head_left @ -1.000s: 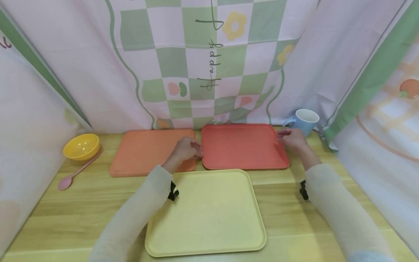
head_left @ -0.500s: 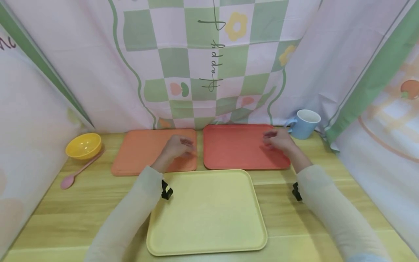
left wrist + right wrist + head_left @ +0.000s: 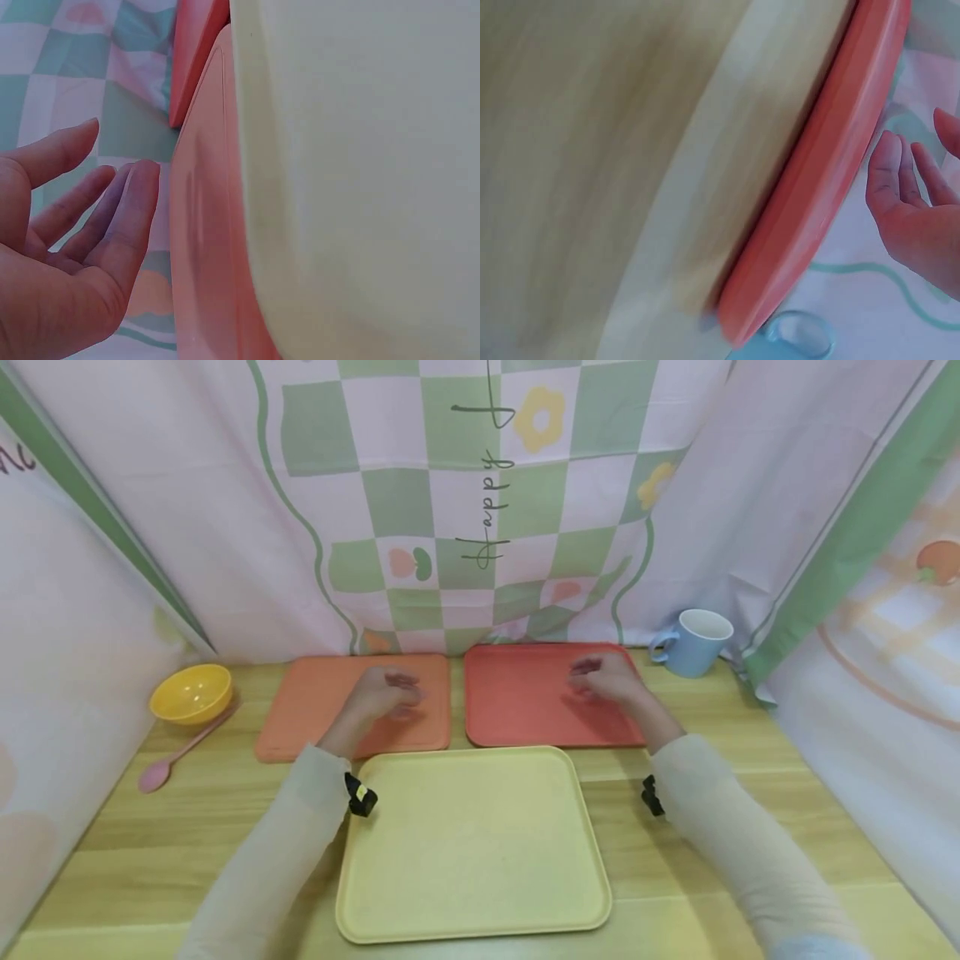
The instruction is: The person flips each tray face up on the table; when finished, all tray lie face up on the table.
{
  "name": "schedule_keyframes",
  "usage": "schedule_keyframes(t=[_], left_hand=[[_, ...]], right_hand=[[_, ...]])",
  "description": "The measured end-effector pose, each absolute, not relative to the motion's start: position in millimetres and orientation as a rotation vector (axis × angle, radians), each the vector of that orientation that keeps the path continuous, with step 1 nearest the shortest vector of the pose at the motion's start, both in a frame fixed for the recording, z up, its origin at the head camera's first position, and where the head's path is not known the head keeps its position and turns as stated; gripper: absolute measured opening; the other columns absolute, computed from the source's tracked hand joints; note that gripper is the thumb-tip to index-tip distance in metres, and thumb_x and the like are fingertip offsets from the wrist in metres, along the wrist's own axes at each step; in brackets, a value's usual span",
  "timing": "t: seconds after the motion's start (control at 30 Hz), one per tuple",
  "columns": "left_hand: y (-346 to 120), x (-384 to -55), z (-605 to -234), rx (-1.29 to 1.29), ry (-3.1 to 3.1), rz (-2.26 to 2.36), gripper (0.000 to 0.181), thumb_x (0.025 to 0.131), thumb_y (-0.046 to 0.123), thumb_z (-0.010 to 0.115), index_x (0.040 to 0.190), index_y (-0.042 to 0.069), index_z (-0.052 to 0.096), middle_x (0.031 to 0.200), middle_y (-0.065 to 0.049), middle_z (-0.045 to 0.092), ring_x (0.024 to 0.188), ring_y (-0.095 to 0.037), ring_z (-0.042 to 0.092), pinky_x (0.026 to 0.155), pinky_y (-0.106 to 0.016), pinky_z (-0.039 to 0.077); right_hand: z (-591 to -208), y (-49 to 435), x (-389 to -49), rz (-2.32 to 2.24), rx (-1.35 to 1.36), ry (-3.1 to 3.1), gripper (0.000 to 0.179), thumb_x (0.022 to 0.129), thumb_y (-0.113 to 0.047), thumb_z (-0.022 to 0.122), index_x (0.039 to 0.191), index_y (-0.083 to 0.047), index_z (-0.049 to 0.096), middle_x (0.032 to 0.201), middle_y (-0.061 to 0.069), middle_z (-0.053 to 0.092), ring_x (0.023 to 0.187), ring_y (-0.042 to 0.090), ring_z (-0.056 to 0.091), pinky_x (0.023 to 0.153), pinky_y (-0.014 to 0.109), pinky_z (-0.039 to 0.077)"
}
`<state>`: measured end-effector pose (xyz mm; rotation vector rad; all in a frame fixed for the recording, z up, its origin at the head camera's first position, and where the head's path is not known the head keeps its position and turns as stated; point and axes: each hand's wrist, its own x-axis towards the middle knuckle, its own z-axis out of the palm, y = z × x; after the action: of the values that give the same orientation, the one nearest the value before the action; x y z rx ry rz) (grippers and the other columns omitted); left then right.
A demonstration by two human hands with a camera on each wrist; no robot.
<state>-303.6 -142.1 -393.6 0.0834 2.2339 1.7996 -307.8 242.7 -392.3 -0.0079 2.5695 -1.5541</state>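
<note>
My left hand hovers over the orange tray, its fingers loosely bent with nothing between them. In the left wrist view the same hand shows thumb and fingers apart. Over the red tray hangs my right hand, fingers relaxed and holding nothing. The right wrist view has that hand beyond the red tray's rim. A pale yellow tray lies in front of both, its upper left part below my left wrist.
At the back left sits a yellow bowl, with a pink spoon beside it. A light blue mug stands at the back right, close to the curtain. All rest on a wooden table.
My left hand has left the red tray's left edge and moved left. My right hand has come off its right edge and shifted left above it. The trays stay in place.
</note>
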Motion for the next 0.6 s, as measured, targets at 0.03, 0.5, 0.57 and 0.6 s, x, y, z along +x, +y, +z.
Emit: schedule_keyframes(t=[0.03,0.5,0.57,0.6], left_hand=[[-144.1,-303.8,-393.1,0.072,2.238,1.794,0.045,0.090,0.003,0.071,0.132,-0.008,0.061,0.126,-0.023,0.065,0.110,-0.039,0.067,0.088,-0.044,0.059],[-174.7,-301.3,-400.5,0.039,2.322,1.758,0.045,0.094,0.009,0.071,0.135,-0.005,0.060,0.130,-0.021,0.062,0.108,-0.035,0.068,0.086,-0.040,0.059],[-179.0,-300.5,-402.1,0.055,2.311,1.784,0.045,0.094,0.008,0.069,0.136,-0.006,0.058,0.132,-0.022,0.060,0.111,-0.035,0.066,0.088,-0.040,0.059],[-181.1,-300.0,-402.5,0.062,2.311,1.793,0.045,0.094,0.007,0.069,0.136,-0.007,0.058,0.132,-0.022,0.060,0.112,-0.036,0.066,0.088,-0.040,0.059]], right_hand=[[-391.4,239.2,-307.8,-1.542,-0.004,2.574,0.046,0.097,-0.004,0.064,0.137,0.015,0.051,0.128,0.031,0.059,0.092,0.023,0.069,0.082,0.036,0.060],[-389.6,203.9,-313.6,-1.527,-0.085,2.488,0.046,0.099,-0.004,0.062,0.138,0.015,0.049,0.129,0.031,0.058,0.110,0.040,0.063,0.092,0.043,0.057],[-389.0,200.8,-314.0,-1.531,-0.096,2.470,0.046,0.099,-0.004,0.062,0.138,0.015,0.049,0.129,0.031,0.058,0.110,0.041,0.063,0.092,0.043,0.057],[-388.7,199.3,-314.3,-1.531,-0.105,2.459,0.046,0.099,-0.004,0.062,0.138,0.015,0.049,0.130,0.030,0.057,0.111,0.041,0.063,0.092,0.043,0.057]])
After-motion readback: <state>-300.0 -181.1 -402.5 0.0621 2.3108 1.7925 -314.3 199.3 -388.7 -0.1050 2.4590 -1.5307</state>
